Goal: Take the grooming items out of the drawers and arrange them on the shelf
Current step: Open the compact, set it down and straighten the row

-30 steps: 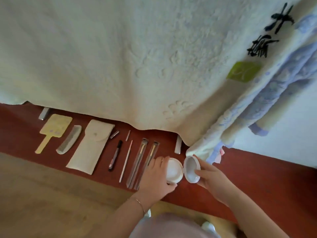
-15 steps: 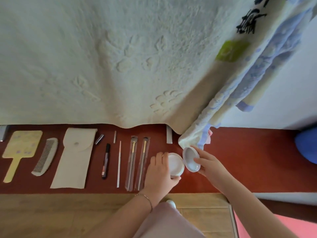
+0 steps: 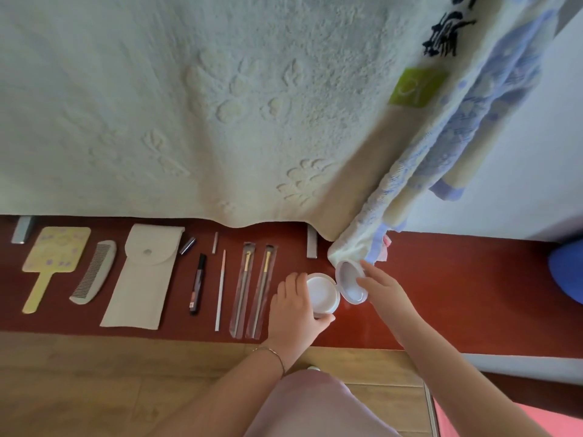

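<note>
A round white compact lies open on the dark red shelf (image 3: 441,279). My left hand (image 3: 295,305) grips its base (image 3: 323,293) with fingers and thumb curled round the rim. My right hand (image 3: 383,287) holds the raised lid (image 3: 350,280) with its fingertips. To the left, in a row on the shelf, lie a yellow hand mirror (image 3: 52,258), a grey comb (image 3: 94,271), a beige pouch (image 3: 142,274), a black pen-like tube (image 3: 198,283), a thin white stick (image 3: 220,290) and two wrapped brushes (image 3: 252,288).
A cream embossed blanket (image 3: 220,105) hangs over the shelf's back edge, with a blue patterned cloth (image 3: 457,146) at its right. A small silver tube (image 3: 187,246) and short stick (image 3: 215,241) lie near the blanket. A blue object (image 3: 566,269) sits far right. Wooden floor below.
The view has shifted a little. The lid of the compact stands a little further open than before. Both hands have stayed on the compact in about the same place.
</note>
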The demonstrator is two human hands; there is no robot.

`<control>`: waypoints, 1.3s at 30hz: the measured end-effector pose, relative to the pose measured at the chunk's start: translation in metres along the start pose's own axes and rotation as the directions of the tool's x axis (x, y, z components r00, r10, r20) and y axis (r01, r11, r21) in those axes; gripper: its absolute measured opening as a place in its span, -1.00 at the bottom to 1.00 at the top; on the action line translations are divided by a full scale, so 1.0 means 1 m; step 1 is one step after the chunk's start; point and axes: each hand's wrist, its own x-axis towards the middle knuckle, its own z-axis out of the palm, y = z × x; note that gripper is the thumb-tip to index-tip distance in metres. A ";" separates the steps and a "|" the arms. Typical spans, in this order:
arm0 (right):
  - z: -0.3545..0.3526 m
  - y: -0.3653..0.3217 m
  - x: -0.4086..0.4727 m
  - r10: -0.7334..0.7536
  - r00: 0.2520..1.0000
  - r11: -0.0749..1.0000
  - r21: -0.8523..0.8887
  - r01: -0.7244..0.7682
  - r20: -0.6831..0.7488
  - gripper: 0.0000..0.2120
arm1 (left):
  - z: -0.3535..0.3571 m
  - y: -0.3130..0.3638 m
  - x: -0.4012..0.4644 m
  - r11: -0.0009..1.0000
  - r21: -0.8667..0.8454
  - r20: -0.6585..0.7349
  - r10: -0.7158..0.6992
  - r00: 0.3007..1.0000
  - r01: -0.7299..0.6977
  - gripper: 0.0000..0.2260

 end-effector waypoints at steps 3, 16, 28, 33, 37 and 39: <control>-0.008 -0.012 -0.018 -0.139 0.977 0.990 -0.052 0.132 -0.162 -0.59 | -0.002 0.002 -0.008 1.000 0.011 -0.018 -0.021 1.000 0.021 -0.11; 0.075 -0.034 -0.059 -0.433 0.811 0.617 -0.526 0.586 0.394 -0.45 | -0.081 -0.075 -0.045 0.981 0.149 -0.254 -0.084 0.964 0.125 -0.61; 0.192 -0.058 -0.041 -0.371 0.866 0.591 -0.635 0.498 0.335 -0.48 | -0.121 -0.219 -0.040 0.951 0.306 -0.089 -0.024 0.996 0.050 -0.58; 0.234 -0.065 -0.028 -0.341 0.910 0.582 -0.708 0.401 0.235 -0.50 | -0.124 -0.261 -0.046 0.948 0.301 0.045 0.094 0.995 -0.103 -0.54; 0.241 -0.061 -0.028 -0.310 0.941 0.576 -0.760 0.301 0.138 -0.50 | -0.125 -0.272 -0.045 0.952 0.260 0.094 0.138 0.986 -0.159 -0.54; 0.242 -0.057 -0.029 -0.314 0.941 0.534 -0.797 0.283 0.124 -0.50 | -0.124 -0.275 -0.044 0.956 0.243 0.101 0.144 0.984 -0.165 -0.54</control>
